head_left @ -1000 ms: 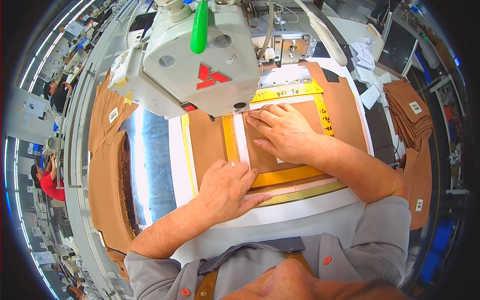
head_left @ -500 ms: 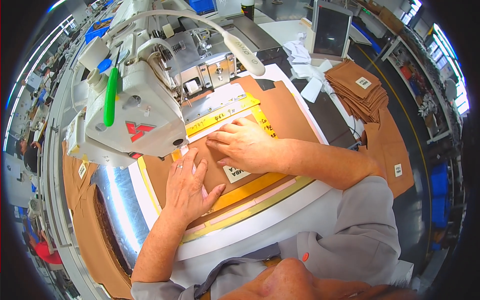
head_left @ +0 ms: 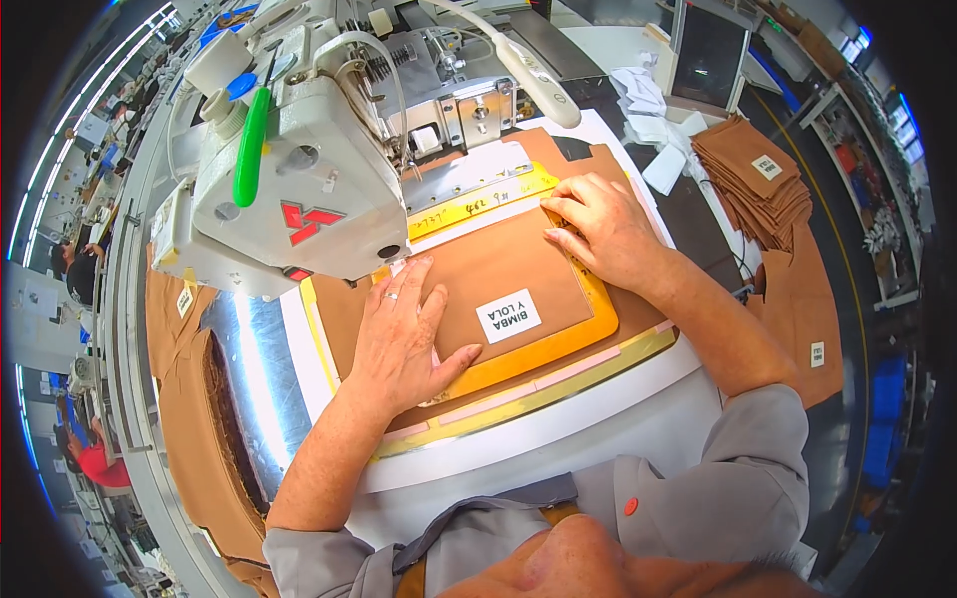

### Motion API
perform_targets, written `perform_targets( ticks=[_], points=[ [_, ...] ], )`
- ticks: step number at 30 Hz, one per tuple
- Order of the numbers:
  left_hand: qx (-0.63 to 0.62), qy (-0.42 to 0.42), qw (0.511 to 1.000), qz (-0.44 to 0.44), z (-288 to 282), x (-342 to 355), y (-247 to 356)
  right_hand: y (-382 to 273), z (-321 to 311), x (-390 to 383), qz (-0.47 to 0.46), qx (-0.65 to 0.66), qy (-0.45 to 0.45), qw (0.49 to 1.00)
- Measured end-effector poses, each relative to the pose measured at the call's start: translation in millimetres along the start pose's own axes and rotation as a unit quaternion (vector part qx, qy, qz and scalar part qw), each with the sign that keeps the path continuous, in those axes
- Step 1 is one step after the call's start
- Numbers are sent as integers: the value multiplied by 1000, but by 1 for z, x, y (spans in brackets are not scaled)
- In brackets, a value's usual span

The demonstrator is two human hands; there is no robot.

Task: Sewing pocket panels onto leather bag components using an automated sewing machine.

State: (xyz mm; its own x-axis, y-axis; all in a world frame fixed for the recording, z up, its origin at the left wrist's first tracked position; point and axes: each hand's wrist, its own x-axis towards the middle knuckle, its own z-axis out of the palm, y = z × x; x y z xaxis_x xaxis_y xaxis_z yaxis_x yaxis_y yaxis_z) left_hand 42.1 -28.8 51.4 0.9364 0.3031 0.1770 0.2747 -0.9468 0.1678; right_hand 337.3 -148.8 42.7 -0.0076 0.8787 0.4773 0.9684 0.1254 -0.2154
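A brown fabric panel (head_left: 493,261) with a white printed label (head_left: 509,316) lies flat inside a yellow template frame (head_left: 538,359). Under the frame is a larger piece of brown fabric (head_left: 334,324). My left hand (head_left: 404,334) rests spread on the panel's left side, thumb by the frame's lower-left corner. At the panel's upper right corner, my right hand (head_left: 608,234) has bent fingertips and thumb touching the fabric edge, thumb a little apart from the fingers. What lies beneath those fingertips is hidden.
A white sewing machine head (head_left: 299,189) with a green-handled tool (head_left: 251,149) stands close to my left hand. A lamp arm (head_left: 538,80) hangs over the back. Stacked brown pieces (head_left: 753,174) lie at right, a screen (head_left: 710,55) behind them. More brown fabric (head_left: 204,448) hangs at left.
My right hand has moved off the panel's middle to its upper right corner, uncovering the fabric and label. The left hand stays at the left side. The whole view has shifted slightly.
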Motion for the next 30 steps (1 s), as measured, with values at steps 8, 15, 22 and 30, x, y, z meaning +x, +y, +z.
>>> perform_targets(
  ticks=[8,15,22,30],
  points=[
    [-6,4,1000,-14,4,-2,-3,-6,13,24,68,0,-58,996],
    [-11,21,1000,0,0,-4,-1,9,16,33,26,2,-43,999],
    [-8,27,1000,-8,-1,-3,0,9,15,39,79,8,-73,994],
    [-3,10,1000,-25,-2,-3,2,-19,21,22,-72,-192,-7,979]
  ],
)
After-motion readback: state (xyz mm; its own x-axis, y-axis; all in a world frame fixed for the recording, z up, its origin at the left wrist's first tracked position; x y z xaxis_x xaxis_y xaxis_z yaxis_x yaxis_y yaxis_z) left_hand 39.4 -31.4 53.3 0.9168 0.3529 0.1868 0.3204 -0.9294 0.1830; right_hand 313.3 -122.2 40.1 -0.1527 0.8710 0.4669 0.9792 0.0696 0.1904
